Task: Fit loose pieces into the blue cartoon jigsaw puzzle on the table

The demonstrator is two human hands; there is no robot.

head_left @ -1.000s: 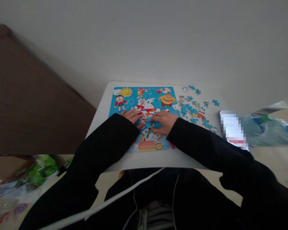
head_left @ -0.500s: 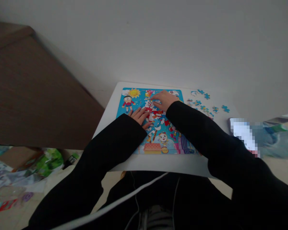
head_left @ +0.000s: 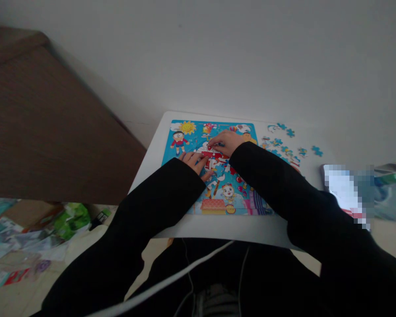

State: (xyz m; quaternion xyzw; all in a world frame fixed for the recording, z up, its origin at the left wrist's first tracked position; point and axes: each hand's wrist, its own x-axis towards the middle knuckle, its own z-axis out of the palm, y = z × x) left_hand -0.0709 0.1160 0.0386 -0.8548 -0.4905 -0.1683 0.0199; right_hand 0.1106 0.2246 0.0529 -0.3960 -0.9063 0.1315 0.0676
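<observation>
A cartoon jigsaw puzzle (head_left: pixel 206 205) in a blue tray lies on the white table, its middle filled with red, white and blue pieces. My left hand (head_left: pixel 194 161) rests on the puzzle's centre-left, fingers spread over the pieces. Just to its right and further back, my right hand (head_left: pixel 229 141) is bent down with thumb and fingers pinched together at a white-and-red puzzle piece (head_left: pixel 203 148) in the cartoon face. The palm and sleeve hide part of the puzzle's right side.
Several loose puzzle pieces (head_left: pixel 285 150) lie right of the tray on the white table (head_left: pixel 218 224). A phone (head_left: pixel 343 187) lies at the table's right edge. A white cable (head_left: pixel 171 281) crosses in front of my lap. A brown cabinet (head_left: pixel 53 123) stands left; bags (head_left: pixel 71 220) lie on the floor.
My right hand has drawn slightly nearer and its fingers have closed in at the cartoon face. The face and red parts now look more joined. My left hand stays on the puzzle.
</observation>
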